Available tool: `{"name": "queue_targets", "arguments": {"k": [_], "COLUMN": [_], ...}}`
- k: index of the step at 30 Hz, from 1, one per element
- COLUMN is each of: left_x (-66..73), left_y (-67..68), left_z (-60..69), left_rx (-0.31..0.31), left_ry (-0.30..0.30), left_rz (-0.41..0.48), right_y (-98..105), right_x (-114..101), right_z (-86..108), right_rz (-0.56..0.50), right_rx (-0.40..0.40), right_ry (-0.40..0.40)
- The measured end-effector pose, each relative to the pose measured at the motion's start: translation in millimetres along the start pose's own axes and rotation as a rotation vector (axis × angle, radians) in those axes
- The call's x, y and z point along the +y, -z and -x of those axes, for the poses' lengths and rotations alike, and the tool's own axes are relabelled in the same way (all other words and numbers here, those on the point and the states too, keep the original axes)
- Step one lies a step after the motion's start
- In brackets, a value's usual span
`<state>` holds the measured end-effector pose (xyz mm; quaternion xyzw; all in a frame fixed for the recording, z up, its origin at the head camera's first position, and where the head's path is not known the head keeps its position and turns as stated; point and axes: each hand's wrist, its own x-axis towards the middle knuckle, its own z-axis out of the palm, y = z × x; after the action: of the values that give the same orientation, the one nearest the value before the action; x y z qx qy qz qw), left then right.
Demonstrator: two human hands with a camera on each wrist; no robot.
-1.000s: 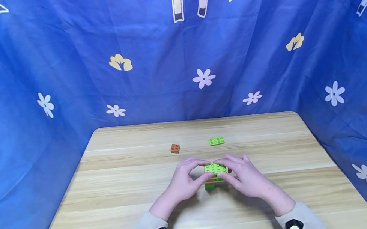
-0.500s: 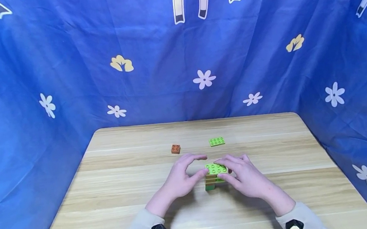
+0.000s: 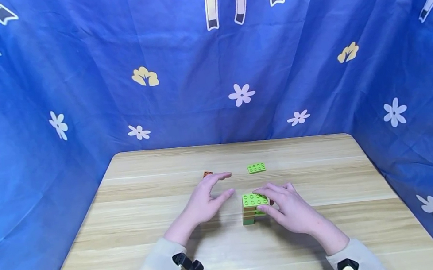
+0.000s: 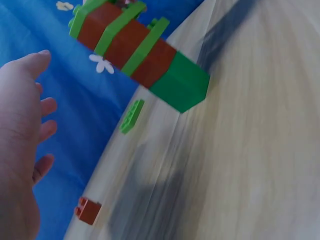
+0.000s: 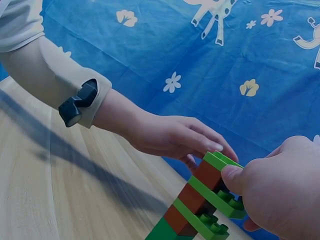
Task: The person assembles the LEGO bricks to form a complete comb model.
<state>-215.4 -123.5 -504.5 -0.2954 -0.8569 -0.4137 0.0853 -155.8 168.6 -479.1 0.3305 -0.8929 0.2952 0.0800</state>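
Note:
A tower of toy building bricks (image 3: 248, 213) stands upright on the table, its light green studded plate (image 3: 253, 199) on top. In the left wrist view, brown bricks (image 4: 121, 40) alternate with light green plates above a dark green base brick (image 4: 182, 82). My right hand (image 3: 287, 209) pinches the tower's top between thumb and fingers; in the right wrist view its thumb (image 5: 232, 177) presses near the top plate. To the left, apart from the tower, my left hand (image 3: 200, 206) has its fingers extended and holds nothing. It partly hides a small orange-brown brick (image 3: 208, 173) in the head view.
A loose light green plate (image 3: 256, 168) lies behind the tower on the wooden table (image 3: 147, 196). The small orange-brown brick (image 4: 89, 212) also shows in the left wrist view. Blue patterned curtain (image 3: 197, 110) surrounds the table's back and sides.
My left hand has let go of the tower and moved left and away from me, toward the orange-brown brick. The right hand stays at the tower's top.

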Motion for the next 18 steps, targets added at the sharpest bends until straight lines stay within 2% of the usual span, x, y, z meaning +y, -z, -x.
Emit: {"name": "queue_targets", "arguments": {"k": [9,18], "left_x": [-24.4,-57.0], "left_y": [7.6,13.0], "left_z": [-9.4,-13.0], "left_rx": [0.013,0.012], "left_ry": [0.054,0.123], "left_rz": [-0.059,-0.149], "right_y": [0.1,-0.1], "right_x": [0.4,1.1], "right_z": [0.4,0.9], "right_rz": [0.008,0.007], "right_rx": [-0.006,-0.005], "right_ry": [0.002,0.003]}}
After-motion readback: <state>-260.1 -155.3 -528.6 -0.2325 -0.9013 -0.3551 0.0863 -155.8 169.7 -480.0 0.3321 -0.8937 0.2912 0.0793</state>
